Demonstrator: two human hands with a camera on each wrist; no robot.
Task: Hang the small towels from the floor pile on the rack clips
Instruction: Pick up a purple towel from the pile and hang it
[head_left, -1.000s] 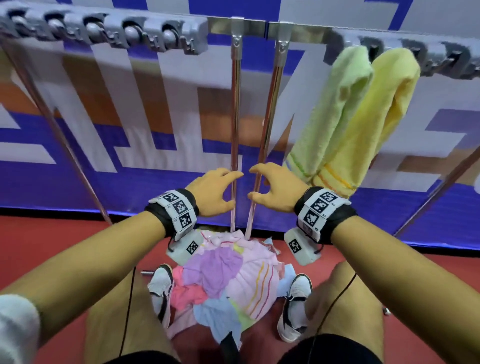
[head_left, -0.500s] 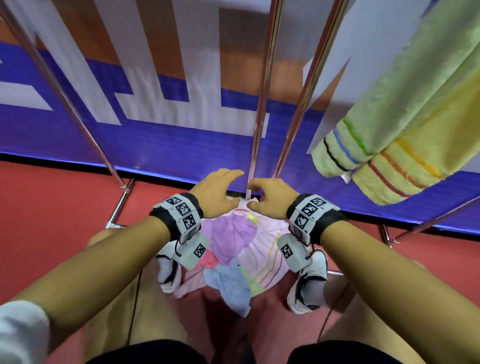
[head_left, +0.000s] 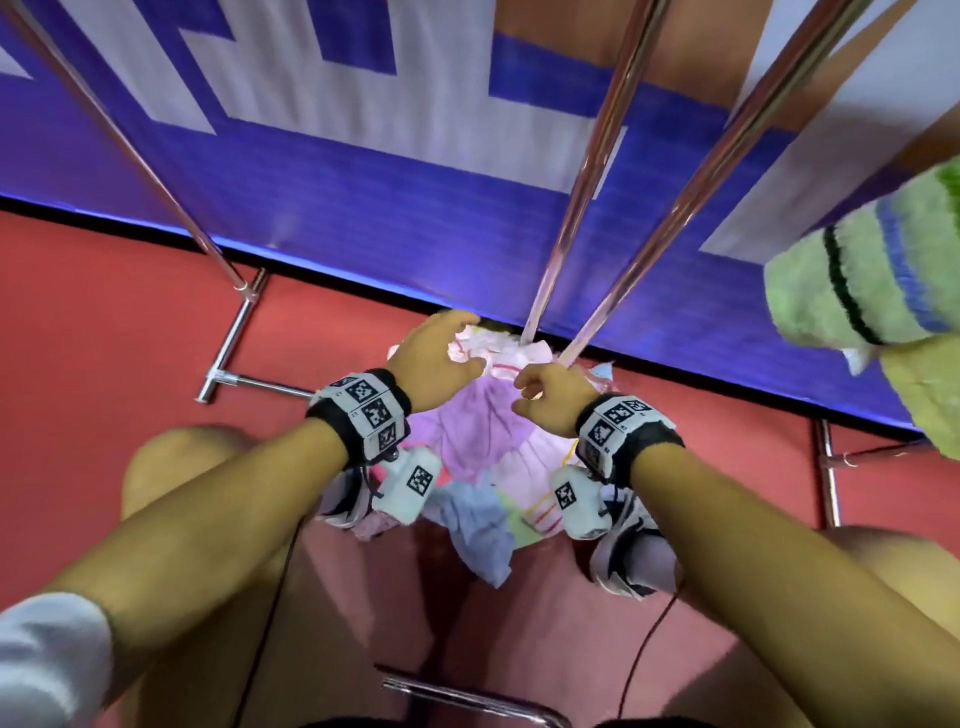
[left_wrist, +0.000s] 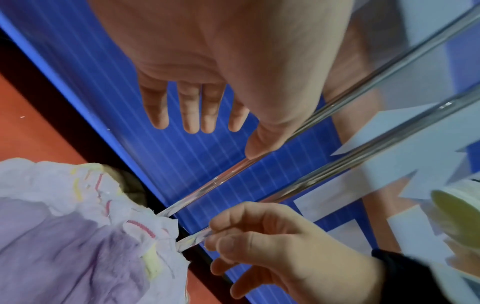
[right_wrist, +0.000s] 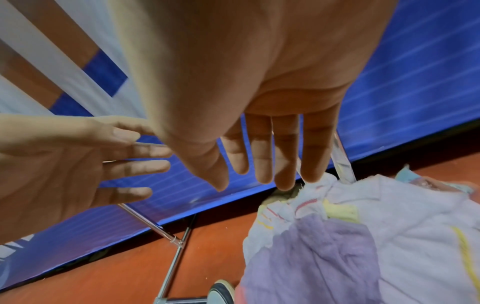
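Both empty, left hand (head_left: 434, 364) spread and right hand (head_left: 550, 400) loosely curled, poised just above the soft pastel terry towel pile (head_left: 483, 447) beneath, at risk of snagging several tangled cloths or knocking the chrome rack poles (head_left: 587, 182) beside the right fingers (right_wrist: 285, 164).

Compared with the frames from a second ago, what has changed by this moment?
Both hands have dropped from rack height toward the towel pile on the floor. The left hand and right hand now hover just above it, fingers open, gripping nothing. The pile looks undisturbed, and the green towel still hangs at right.
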